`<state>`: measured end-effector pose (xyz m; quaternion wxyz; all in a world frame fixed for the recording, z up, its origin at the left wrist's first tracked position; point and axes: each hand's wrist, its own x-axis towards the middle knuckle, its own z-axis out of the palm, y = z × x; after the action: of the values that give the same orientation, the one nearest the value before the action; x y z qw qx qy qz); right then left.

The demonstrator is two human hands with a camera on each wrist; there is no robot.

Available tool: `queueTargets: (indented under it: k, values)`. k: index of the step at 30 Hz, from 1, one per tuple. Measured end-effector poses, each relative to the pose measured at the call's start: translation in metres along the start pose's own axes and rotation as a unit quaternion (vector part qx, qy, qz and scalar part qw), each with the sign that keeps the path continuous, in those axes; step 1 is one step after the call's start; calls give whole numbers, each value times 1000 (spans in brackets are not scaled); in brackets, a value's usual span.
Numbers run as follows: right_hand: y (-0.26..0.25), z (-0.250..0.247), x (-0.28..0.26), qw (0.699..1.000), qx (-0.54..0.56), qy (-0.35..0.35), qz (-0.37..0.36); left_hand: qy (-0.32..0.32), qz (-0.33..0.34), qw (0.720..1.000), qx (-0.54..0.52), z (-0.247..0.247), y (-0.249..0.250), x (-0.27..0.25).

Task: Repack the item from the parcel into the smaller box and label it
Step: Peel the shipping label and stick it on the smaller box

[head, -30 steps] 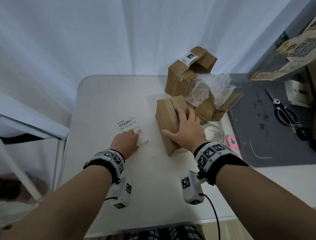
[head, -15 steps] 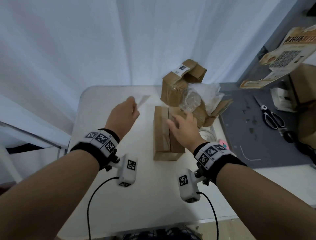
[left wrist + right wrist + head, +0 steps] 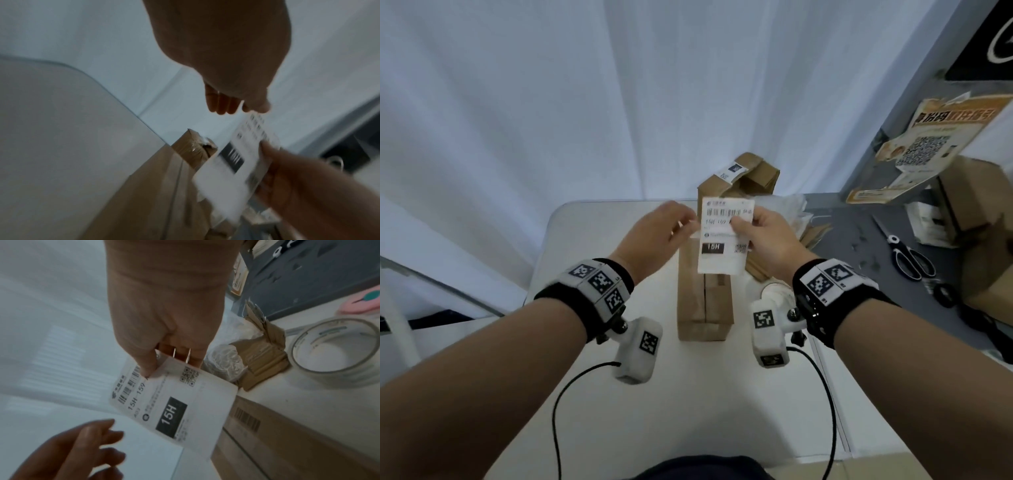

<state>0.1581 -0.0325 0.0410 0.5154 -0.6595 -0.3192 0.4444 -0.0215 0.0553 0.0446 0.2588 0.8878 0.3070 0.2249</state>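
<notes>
A white shipping label (image 3: 722, 246) marked "15H" hangs in the air over the small brown box (image 3: 705, 308). My right hand (image 3: 743, 226) pinches its upper right edge, thumb on the printed face (image 3: 174, 402). My left hand (image 3: 685, 222) is right beside the label's left edge with relaxed fingers and nothing between them. The small box lies lengthwise on the white table (image 3: 619, 394), its flaps shut, and a barcode shows on its side (image 3: 246, 420). The larger opened parcel (image 3: 722, 185) stands behind it.
Crumpled clear wrap (image 3: 791, 209) and flattened cardboard lie right of the parcel. A clear tape roll (image 3: 333, 350) and a pink object (image 3: 363, 305) sit right of the small box. Scissors (image 3: 911, 257) lie on the grey mat (image 3: 859, 246). Curtains hang behind the table.
My left hand lifted the label off the table and carried it over the box. My right hand left the box top and took hold of the label.
</notes>
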Motion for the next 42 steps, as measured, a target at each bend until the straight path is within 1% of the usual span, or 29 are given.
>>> queueTargets:
  k: [1,2,3,4,5,8,12,14,16,18,19,20,21,22,23,24,26,27,32,35,42]
  values:
    - [2,-2,1,999,-34,-20,-7,40,-54,997,-48,-2,1,5]
    - [4,-4,1,998,-56,-33,-12,51,-110,987,-101,-4,1,10]
    - [4,-5,1,997,-66,-43,-12,35,-157,974,-158,-6,1,15]
    - [5,-6,1,996,-68,-53,-11,4,-189,960,-207,-7,2,19]
    - [5,-7,2,995,-71,-64,-9,-29,-205,949,-236,-9,3,21]
    - [4,-9,3,991,-94,-96,-5,-103,-209,936,-264,-12,6,23]
    - [2,-10,5,986,-117,-121,-3,-165,-228,922,-267,-11,8,23]
    - [0,-12,6,983,-129,-128,-4,-194,-239,909,-281,-11,8,22]
    - [-1,-14,6,981,-151,-120,-17,-223,-245,891,-309,-12,9,21]
    - [-3,-15,5,985,-140,-95,-33,-237,-246,880,-331,-12,9,21]
    - [-3,-15,5,988,-130,-76,-46,-233,-246,879,-336,-12,10,20]
    - [-2,-16,5,986,-145,-45,-72,-220,-247,880,-340,-11,10,20]
    - [0,-17,6,975,-193,-2,-113,-201,-248,883,-344,-10,11,20]
    - [1,-18,6,955,-250,39,-157,-178,-249,885,-350,-8,12,20]
    - [1,-17,6,941,-273,57,-193,-156,-250,886,-358,-7,13,19]
    - [0,-16,5,943,-259,44,-204,-138,-250,886,-366,-5,14,19]
    - [-2,-8,-1,969,-171,-19,-178,-116,-243,886,-378,-1,16,19]
    - [-3,-5,-4,977,-134,-40,-164,-112,-237,887,-380,0,18,19]
    - [0,0,-6,986,-46,-57,-152,-81,-206,892,-393,8,24,19]
    - [2,1,-5,989,-9,-55,-139,-75,-197,892,-401,8,25,18]
    - [5,3,-3,990,19,-77,-119,-64,-190,890,-410,8,24,13]
